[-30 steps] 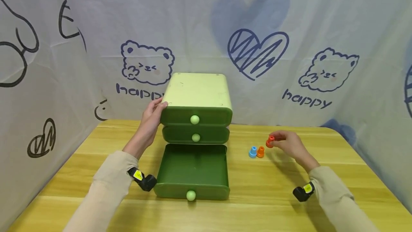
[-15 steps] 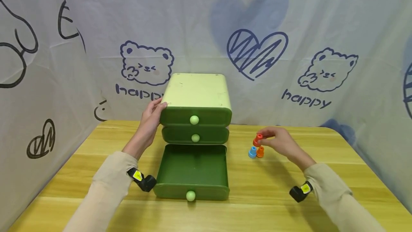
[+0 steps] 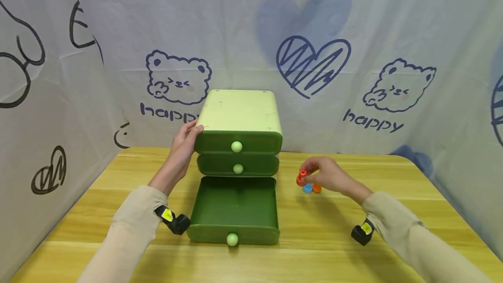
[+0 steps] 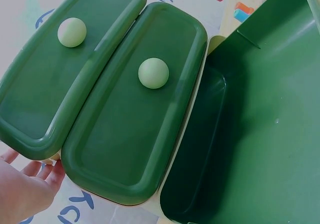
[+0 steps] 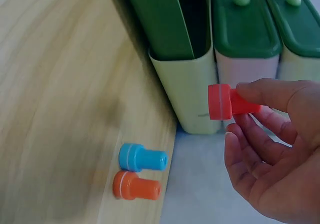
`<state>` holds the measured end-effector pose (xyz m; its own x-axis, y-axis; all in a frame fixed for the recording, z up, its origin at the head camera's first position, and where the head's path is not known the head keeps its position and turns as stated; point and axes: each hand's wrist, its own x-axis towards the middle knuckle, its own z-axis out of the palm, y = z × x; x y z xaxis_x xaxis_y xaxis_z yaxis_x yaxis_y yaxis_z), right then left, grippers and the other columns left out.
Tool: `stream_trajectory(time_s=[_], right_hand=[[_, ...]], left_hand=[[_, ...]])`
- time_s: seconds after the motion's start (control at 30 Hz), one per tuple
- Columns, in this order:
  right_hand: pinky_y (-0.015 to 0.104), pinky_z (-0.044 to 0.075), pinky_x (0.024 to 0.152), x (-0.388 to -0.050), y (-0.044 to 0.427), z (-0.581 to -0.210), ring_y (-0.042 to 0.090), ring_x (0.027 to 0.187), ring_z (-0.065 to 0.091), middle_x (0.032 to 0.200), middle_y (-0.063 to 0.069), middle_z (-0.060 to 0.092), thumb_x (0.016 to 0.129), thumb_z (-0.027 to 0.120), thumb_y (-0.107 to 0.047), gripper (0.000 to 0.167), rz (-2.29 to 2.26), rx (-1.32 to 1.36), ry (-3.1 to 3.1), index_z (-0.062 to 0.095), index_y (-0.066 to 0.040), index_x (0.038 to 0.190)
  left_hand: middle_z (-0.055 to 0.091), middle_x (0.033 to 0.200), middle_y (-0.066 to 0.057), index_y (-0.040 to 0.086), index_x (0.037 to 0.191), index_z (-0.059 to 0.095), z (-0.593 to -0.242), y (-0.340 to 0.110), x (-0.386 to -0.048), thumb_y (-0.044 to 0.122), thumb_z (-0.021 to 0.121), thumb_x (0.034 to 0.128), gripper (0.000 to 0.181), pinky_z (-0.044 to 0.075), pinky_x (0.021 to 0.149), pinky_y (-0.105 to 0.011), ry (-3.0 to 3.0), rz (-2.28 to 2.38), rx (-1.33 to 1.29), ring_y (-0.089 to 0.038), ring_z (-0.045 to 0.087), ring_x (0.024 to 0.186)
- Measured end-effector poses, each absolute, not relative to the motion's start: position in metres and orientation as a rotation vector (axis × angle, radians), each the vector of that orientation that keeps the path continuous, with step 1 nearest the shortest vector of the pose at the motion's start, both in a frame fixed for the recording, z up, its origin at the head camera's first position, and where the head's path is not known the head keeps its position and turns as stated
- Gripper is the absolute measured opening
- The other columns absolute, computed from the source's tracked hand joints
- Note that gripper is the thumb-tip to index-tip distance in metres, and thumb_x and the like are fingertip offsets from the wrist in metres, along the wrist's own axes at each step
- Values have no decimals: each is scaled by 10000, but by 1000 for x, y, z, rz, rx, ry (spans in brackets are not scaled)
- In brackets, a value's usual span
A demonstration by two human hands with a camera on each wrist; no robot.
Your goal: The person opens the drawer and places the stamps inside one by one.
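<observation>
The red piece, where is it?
In the head view, the red piece is right of the drawers, pinched in the right hand, near the blue piece and orange piece.

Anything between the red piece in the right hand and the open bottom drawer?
Only the drawer's right wall; the red piece would likely have to pass over it. The blue piece and orange piece stand off that path.
</observation>
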<state>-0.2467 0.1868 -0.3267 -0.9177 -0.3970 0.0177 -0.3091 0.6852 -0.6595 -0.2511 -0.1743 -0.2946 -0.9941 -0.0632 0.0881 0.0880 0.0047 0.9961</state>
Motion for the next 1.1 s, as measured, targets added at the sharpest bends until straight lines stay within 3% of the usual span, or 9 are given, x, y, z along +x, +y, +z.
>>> stream_trajectory(time_s=[0.37, 0.67, 1.1], right_hand=[[305, 507, 677, -239, 159, -319, 146, 793, 607, 831, -18, 664, 822, 725, -26, 101, -954, -824, 2664, 658, -46, 894], [291, 530, 732, -237, 138, -316, 123, 821, 634, 848, -39, 676, 827, 719, -40, 111, -843, -1021, 2603, 667, -61, 923], [247, 528, 717, -242, 108, -314, 101, 831, 627, 888, -32, 674, 836, 726, -42, 139, -801, -1058, 2439, 681, -64, 966]], left_hand=[[320, 1465, -185, 40, 1507, 249, -294, -174, -250, 295, 452, 998, 604, 336, 1070, -377, -2156, -2134, -20, -266, 418, 1210], [313, 1472, -186, 37, 1507, 246, -295, -174, -251, 289, 449, 998, 603, 333, 1074, -381, -2152, -2145, -24, -271, 416, 1216], [313, 1478, -185, 36, 1504, 254, -295, -175, -251, 290, 462, 994, 607, 337, 1073, -388, -2148, -2143, -36, -291, 416, 1231]])
